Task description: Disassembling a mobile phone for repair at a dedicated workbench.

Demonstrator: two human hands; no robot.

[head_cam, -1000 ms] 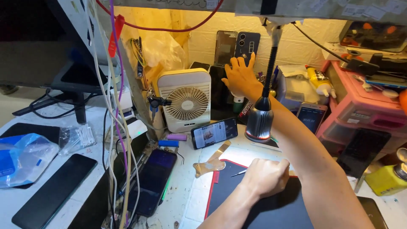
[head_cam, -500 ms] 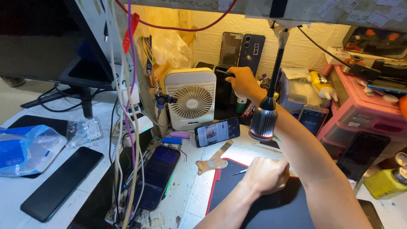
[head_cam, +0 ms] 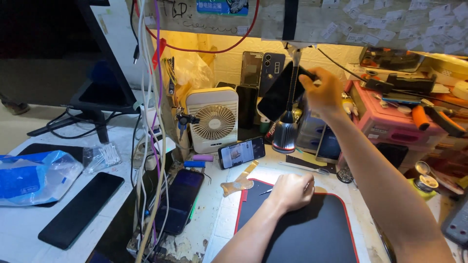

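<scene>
Upper right of centre, the right hand [head_cam: 322, 92] grips a dark phone [head_cam: 279, 96] raised beside the lamp [head_cam: 285, 135]. Lower centre, the left hand [head_cam: 291, 191] rests fisted on the black mat [head_cam: 312, 234] (pinching thin tweezers [head_cam: 265, 192]).

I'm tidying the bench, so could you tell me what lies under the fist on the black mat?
The left hand rests on the black mat, and a thin tool tip pokes out beside it. Anything more beneath is covered.
</scene>
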